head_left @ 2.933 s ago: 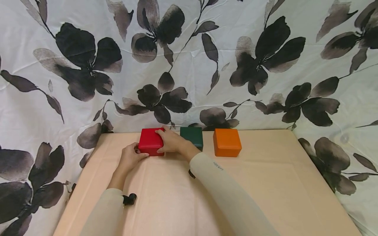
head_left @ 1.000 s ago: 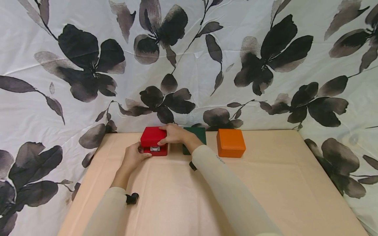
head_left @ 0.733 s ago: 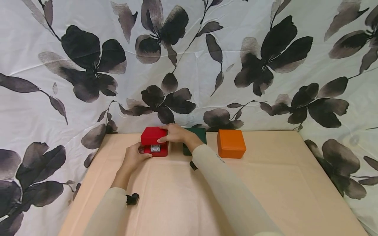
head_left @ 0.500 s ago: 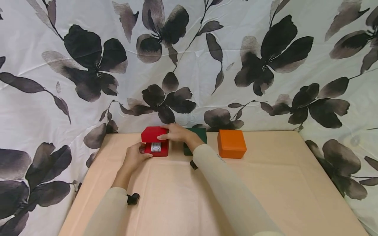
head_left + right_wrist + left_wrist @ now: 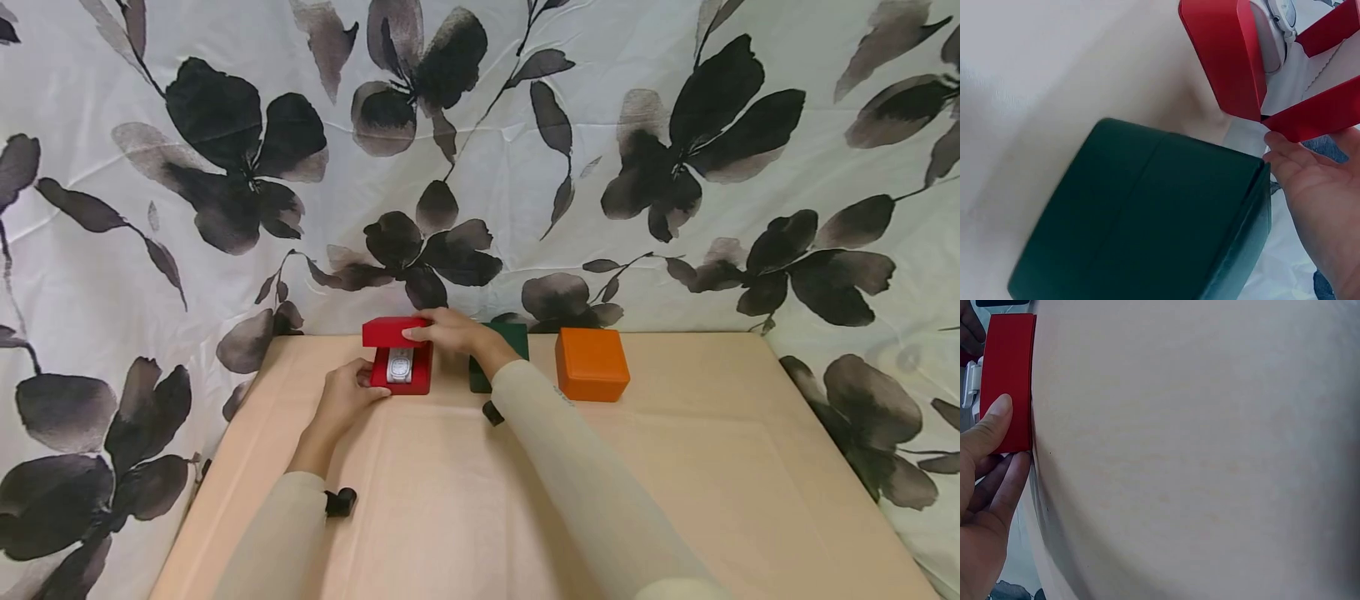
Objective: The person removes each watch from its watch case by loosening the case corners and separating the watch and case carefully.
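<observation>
The left hand [image 5: 348,393] grips the near left corner of a red box [image 5: 423,380], thumb on its front. The right hand [image 5: 453,332] pinches the box's raised lid [image 5: 386,333]. A watch [image 5: 400,365] sits inside. The box rests near the far edge of the table [image 5: 675,483], with a green box [image 5: 512,335] to its right, partly behind the right wrist, then an orange box [image 5: 592,367]. Floral cloth [image 5: 517,167] hangs beyond.
</observation>
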Demonstrator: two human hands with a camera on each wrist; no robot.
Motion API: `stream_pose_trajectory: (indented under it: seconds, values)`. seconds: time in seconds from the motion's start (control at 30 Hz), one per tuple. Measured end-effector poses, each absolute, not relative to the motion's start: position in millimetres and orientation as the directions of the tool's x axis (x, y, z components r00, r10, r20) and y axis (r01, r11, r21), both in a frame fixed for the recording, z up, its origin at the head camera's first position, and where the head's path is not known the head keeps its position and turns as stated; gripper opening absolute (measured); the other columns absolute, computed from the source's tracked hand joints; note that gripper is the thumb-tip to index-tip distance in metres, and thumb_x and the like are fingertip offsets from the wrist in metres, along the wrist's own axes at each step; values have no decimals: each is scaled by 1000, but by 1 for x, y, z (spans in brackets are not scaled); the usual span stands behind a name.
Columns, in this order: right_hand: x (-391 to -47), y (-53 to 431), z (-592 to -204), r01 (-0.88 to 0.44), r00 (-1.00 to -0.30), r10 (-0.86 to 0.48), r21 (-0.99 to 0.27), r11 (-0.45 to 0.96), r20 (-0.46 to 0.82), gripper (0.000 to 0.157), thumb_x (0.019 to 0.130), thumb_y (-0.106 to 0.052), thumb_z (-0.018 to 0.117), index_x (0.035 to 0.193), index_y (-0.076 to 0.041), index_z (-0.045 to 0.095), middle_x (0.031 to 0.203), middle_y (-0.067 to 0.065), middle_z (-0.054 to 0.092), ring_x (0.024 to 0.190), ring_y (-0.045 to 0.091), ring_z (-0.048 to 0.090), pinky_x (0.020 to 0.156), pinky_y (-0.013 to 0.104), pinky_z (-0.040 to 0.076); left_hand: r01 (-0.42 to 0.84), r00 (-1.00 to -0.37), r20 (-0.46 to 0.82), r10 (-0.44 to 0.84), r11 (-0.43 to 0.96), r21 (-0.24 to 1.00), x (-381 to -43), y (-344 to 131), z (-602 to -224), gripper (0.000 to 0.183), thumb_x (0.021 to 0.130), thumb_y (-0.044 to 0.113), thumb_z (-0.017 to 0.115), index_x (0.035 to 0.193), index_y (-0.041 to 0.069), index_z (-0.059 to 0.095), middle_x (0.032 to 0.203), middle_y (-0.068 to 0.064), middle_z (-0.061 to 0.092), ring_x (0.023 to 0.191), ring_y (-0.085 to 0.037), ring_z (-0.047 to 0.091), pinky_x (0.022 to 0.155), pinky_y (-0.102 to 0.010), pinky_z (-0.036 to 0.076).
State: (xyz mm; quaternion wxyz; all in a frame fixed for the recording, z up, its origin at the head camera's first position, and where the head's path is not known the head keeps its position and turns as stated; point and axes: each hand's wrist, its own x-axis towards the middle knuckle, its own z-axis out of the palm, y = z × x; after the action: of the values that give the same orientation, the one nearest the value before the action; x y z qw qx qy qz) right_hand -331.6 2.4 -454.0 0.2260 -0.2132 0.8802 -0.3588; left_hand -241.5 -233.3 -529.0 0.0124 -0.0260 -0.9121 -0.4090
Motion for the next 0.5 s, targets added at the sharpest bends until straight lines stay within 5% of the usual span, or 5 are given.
stream_pose_trajectory:
  seconds: [0.5]
  values:
    - [-341, -5, -445, -145, -855, -462, -745, 651, -237, 72, 102, -60, 45, 154, -10, 46, 150, 10, 54, 137, 29, 48, 119, 52, 40, 20, -1000, -1, 30, 683, 730, -249, -235, -526, 50, 81, 14, 89, 121, -4, 65, 104, -19, 73, 91, -27, 66, 77, -32, 57]
